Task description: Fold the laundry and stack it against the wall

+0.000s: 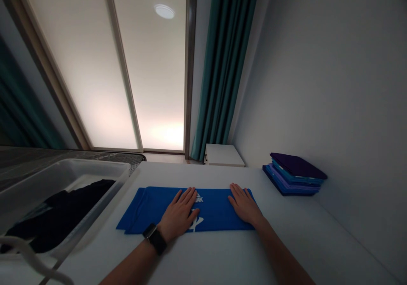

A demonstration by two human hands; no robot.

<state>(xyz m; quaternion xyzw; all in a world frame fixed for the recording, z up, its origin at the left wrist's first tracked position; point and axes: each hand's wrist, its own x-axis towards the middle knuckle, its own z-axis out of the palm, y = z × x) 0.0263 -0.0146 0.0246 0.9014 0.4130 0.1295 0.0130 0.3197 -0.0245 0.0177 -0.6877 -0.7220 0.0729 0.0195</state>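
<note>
A blue garment with white lettering, likely a T-shirt (pixel 216 217), lies folded into a long flat strip across the white table. My left hand (pixel 179 213), with a dark watch on its wrist, rests flat on its middle, fingers stretched over part of the white print. On the strip's right end lies my right hand (pixel 244 204), palm down with fingers extended. The left end of the strip shows its layers slightly offset. Part of the lettering is hidden under my left hand.
A stack of folded clothes (pixel 292 177) in purple and blue stands at the table's right, by the wall. At the left is a translucent plastic bin (pixel 122 170) holding dark clothes (pixel 73 213). A pale curved tube (pixel 34 261) crosses the lower left corner. Beyond the table stands a white cabinet (pixel 224 154).
</note>
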